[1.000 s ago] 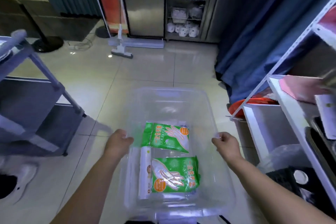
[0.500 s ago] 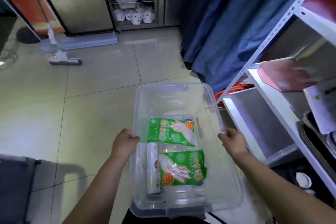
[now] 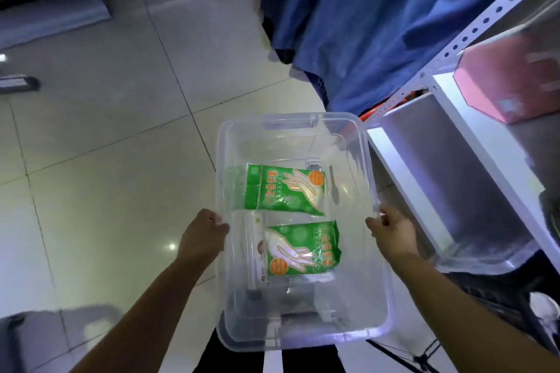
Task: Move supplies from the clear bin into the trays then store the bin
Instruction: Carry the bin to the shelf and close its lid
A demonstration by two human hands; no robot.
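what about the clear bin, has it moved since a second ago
Yes. The clear bin, held by left hand and right hand, has swung rightward toward the white shelf rack; the gap to its lower shelf has nearly closed.

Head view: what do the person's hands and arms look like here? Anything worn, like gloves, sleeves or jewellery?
The left hand and right hand are bare, with no gloves, rings or watch showing. The left forearm and right forearm are uncovered down to the frame's lower edge, with no sleeve cuffs, bands or markings in view. Slight blur hides finer detail.
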